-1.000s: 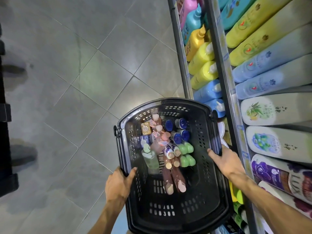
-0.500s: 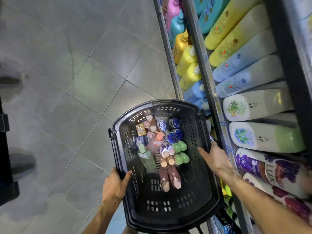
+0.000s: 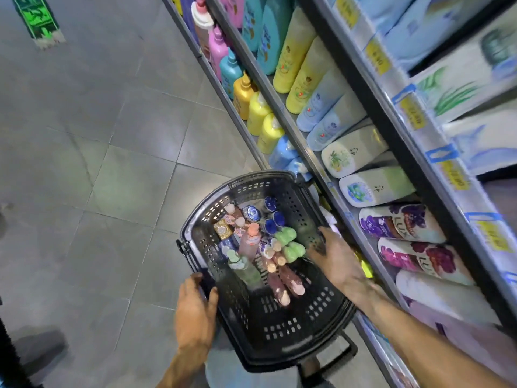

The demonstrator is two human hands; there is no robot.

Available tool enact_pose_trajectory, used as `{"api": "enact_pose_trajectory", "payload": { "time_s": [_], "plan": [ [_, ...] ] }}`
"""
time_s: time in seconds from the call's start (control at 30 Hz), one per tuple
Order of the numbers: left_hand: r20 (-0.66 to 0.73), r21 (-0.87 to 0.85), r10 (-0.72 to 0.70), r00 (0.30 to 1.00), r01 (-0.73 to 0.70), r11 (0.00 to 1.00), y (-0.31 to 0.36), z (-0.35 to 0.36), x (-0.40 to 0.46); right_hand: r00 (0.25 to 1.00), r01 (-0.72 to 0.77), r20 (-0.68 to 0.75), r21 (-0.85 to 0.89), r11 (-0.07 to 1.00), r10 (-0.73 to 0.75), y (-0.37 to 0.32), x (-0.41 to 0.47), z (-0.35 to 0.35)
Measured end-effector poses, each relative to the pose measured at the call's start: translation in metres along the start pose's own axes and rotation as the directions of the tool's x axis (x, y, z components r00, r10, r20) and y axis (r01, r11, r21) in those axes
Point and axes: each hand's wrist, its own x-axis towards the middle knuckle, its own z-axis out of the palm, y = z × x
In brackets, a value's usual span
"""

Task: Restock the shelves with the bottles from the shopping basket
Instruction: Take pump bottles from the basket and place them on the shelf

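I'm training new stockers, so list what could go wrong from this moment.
1. The left hand grips only the rim of the shopping basket, while the right hand lies over the opposite rim; the grip there is blurred, so the basket may tip.
2. The small bottles lie loose in a pile and could slide if it tilts.
3. The basket sits close to the shelf edge and may knock it.

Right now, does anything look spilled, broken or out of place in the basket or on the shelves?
Nothing stands out. The small bottles lie jumbled in the black plastic shopping basket, with no visible spill. The large shelf bottles sit in orderly rows. Motion blur hides finer damage.
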Motion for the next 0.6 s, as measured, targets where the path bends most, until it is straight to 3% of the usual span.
{"api": "enact_pose_trajectory", "payload": {
  "time_s": [0.17,0.3,0.43,0.6],
  "plan": [
    [0.251,0.115,0.324,0.912,-0.361,0.925,0.014,-0.051,-0.003,0.997,-0.006,0.071,0.045,0.999,0.003,-0.042,-0.052,0.017],
    [0.382,0.276,0.345,0.857,-0.463,0.842,0.042,-0.071,-0.002,0.994,0.048,0.091,0.046,0.998,-0.052,-0.055,-0.083,0.035],
    [0.483,0.337,0.398,0.78,-0.585,0.737,0.064,-0.067,0.002,0.993,0.119,-0.015,0.082,0.989,-0.119,-0.056,-0.106,0.054],
    [0.548,0.384,0.397,0.736,-0.643,0.663,0.079,-0.045,0.017,0.998,0.02,-0.058,0.175,0.984,-0.01,-0.038,-0.119,0.09]
  ]
}}
